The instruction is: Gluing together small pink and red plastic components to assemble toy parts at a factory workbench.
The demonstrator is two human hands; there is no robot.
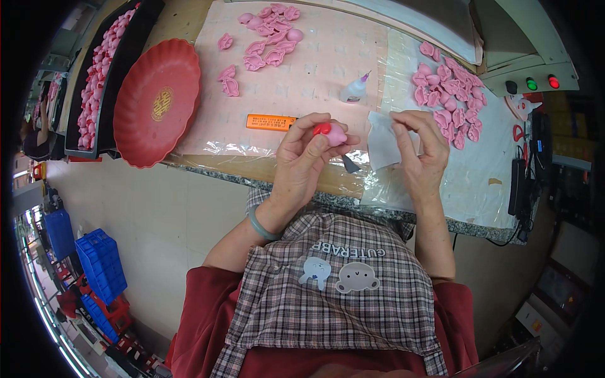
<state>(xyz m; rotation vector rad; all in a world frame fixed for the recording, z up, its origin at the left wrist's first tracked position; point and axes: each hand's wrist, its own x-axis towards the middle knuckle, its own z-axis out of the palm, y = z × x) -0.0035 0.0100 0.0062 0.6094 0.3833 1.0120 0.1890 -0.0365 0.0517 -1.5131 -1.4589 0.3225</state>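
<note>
From my remote seat I saw a dark red top (206, 302) whose loose sleeves (452, 302) left the forearms bare. Over it went a checked apron (283, 324) in black, grey and white, with pale lettering (350, 251), a light-blue rabbit (316, 272) and a grey bear (357, 278) on it. A smooth pale green bangle (258, 222) circled the left wrist; the left hand (302, 154) and right hand (423, 154) were ungloved.

Workshop or small factory floor. Long bench (482, 189) with heaps of matching pink parts (459, 116), black bin (145, 26) full of small pieces (101, 82), squeeze bottle (355, 90), panel (513, 77) with green button (531, 83) and red button (553, 81); blue crates (101, 264) on tiled floor (189, 217); worker's checked apron (334, 315).
</note>
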